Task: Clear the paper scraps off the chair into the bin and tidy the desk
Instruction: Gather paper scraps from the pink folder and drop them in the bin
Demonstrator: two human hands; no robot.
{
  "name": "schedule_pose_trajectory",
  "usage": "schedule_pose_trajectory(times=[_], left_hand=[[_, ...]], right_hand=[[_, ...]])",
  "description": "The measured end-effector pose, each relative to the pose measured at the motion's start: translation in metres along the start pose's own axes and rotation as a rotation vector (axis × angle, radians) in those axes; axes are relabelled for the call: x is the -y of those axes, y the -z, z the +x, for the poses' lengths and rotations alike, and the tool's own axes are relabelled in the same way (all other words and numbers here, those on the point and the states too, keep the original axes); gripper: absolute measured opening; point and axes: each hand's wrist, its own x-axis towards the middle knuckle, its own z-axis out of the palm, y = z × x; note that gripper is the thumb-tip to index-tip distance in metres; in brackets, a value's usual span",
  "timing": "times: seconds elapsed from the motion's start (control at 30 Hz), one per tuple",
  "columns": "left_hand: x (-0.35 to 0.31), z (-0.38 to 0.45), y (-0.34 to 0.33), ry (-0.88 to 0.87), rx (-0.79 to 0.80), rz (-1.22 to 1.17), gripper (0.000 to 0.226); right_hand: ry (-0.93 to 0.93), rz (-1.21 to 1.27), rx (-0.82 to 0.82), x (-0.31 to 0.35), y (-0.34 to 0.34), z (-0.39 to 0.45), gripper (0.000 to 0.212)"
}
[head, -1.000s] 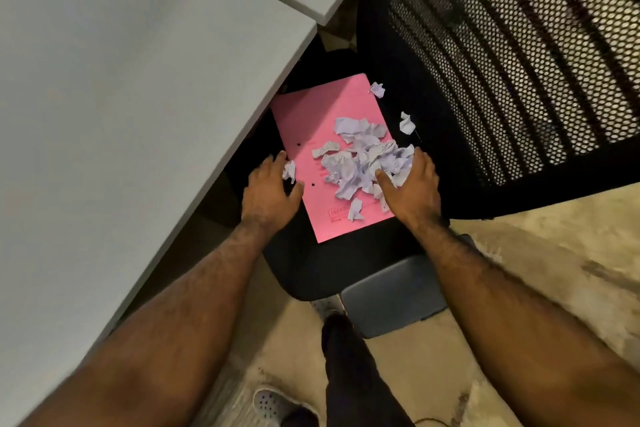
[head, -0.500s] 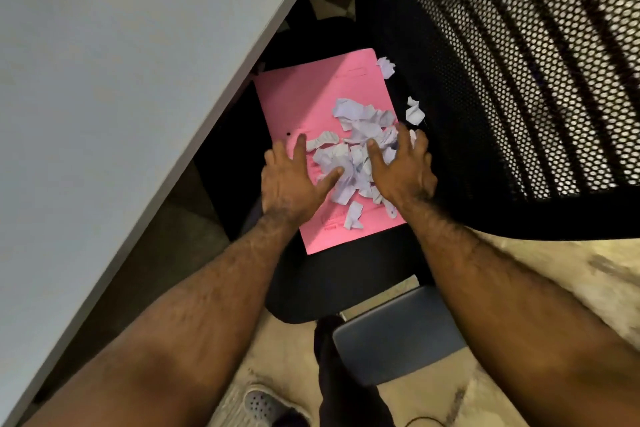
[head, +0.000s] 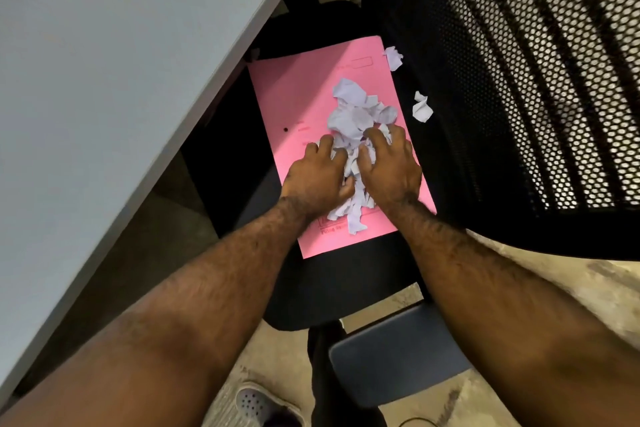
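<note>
Black office chair seat (head: pixel 346 288) tucked beside a grey desk (head: pixel 121 62), and on it a pink folder (head: pixel 294 97) carrying the mess. Fingers first: on the left hand (head: pixel 317 178) they are curled inward against the heap, thumb tucked toward the paper; on the right hand (head: pixel 389 166) they are bent and spread, tips dug into the pile's far side. Both hands cup the paper scraps (head: pixel 356 121) between them, pressing from either side, though whether anything is actually gripped or merely corralled, I can't tell. The pile sits on the folder's right half, squeezed into a ridge running between the two palms. Out past the folder's edge, two stray scraps lie on the seat itself, an upper scrap (head: pixel 393 58) by the corner and a lower scrap (head: pixel 422 107) nearer the mesh backrest (head: pixel 519 80). No bin in shot.

By my reading this is the gathering step, the scoop not yet made. Next it calls for closing the palms under the heap, lifting it without shedding bits, then coming back for those two strays.
</note>
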Motion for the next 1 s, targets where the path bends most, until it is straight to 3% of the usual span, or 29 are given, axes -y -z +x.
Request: schedule_pose_trajectory(times=[0.23, 0.43, 1.0], left_hand=[[-0.008, 0.003, 0.014, -0.064, -0.020, -0.193, 0.031], [-0.012, -0.010, 0.032, 0.100, -0.146, -0.406, 0.005], [-0.014, -0.035, 0.069, 0.322, -0.294, -0.725, 0.002]], right_hand=[[-0.081, 0.224, -0.100, 0.004, 0.006, -0.002, 0.021], [-0.290, 0.439, -0.183, 0.001, 0.025, -0.005, 0.014], [-0.433, 0.660, -0.366, -0.004, 0.078, -0.005, 0.015]])
